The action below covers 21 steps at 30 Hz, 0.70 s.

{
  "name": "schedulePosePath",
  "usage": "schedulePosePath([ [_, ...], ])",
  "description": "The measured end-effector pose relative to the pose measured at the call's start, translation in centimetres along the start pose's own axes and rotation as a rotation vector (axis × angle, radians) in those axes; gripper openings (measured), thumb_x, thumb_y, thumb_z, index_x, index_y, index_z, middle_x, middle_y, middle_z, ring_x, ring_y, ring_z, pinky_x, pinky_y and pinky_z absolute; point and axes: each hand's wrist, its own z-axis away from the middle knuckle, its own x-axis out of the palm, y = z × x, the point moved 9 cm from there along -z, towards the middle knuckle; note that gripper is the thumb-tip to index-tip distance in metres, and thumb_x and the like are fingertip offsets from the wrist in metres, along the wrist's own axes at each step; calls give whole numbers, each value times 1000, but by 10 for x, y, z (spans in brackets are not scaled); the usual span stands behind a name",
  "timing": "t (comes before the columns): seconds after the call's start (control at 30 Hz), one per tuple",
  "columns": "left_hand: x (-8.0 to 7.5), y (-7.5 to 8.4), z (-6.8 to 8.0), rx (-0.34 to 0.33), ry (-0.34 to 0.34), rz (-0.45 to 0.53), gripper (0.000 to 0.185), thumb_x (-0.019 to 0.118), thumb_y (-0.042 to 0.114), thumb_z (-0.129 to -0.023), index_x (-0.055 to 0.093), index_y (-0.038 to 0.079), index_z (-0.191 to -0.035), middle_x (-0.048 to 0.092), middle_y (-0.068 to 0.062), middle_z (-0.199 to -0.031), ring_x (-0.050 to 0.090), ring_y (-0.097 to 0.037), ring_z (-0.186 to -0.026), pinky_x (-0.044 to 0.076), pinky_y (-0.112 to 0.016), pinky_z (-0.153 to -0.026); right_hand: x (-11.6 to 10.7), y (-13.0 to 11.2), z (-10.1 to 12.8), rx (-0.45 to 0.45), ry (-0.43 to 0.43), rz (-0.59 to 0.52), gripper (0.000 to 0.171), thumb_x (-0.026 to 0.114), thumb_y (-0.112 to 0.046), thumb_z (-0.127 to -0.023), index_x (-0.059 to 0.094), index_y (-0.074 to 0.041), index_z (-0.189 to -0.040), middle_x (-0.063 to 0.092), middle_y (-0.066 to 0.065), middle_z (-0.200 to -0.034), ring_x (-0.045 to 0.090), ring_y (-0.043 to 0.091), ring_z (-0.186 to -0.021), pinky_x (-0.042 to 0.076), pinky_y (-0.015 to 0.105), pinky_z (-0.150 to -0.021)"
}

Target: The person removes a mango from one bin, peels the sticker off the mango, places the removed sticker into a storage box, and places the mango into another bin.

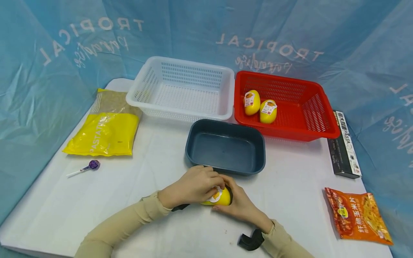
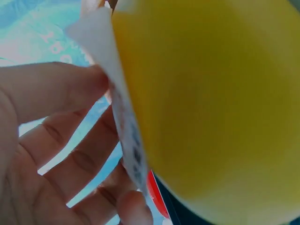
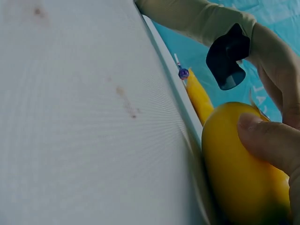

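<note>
We've got both hands, left hand (image 1: 196, 186) and right hand (image 1: 240, 206), curled around the yellow egg-shaped pack (image 1: 221, 197) on the table just before the dark tray (image 1: 226, 147), and its smooth rounded shell could squirt free if we squeeze unevenly.

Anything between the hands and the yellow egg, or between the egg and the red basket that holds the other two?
Nothing between hands and egg: the left hand and right hand both grip the yellow egg. Toward the red basket, the dark blue tray sits directly in the straight line across the table. It is a low obstacle, probably cleared by lifting over.
</note>
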Motion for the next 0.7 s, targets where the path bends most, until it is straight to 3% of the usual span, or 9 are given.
schedulePosePath([
  [0.17, 0, 3, -3, 17, 35, 15, 13, 72, 12, -81, 71, 24, -88, 69, 14, -83, 57, -5, -70, 45, -16, -60, 0, 2, 0, 10, 9, -2, 82, 87, -15, -70, 39, -9, -136, 62, 7, -125, 60, 12, -107, 48, 26, -95],
  [0.37, 0, 7, -7, 27, -11, -21, 13, 71, 15, -84, 72, 25, -91, 69, 13, -85, 57, -7, -72, 43, -15, -62, -2, 1, 2, -1, 24, 30, 76, 87, -15, -70, 42, -9, -132, 65, 6, -117, 59, 7, -97, 50, 25, -85],
  [0.53, -9, 9, -8, 54, -27, -30, 18, 71, 16, -84, 73, 25, -100, 71, 13, -90, 54, -8, -75, 38, -16, -63, -3, 1, 3, 20, 13, 14, 78, 86, -14, -70, 43, -9, -134, 64, 5, -120, 59, 7, -98, 51, 25, -85],
  [0.7, -20, 7, -2, 39, -72, -42, 24, 72, 20, -84, 73, 26, -107, 70, 13, -88, 54, -9, -75, 32, -20, -64, 1, -1, 0, 11, -17, -9, 77, 85, -14, -72, 43, -10, -137, 61, 6, -128, 59, 11, -106, 50, 26, -91],
])
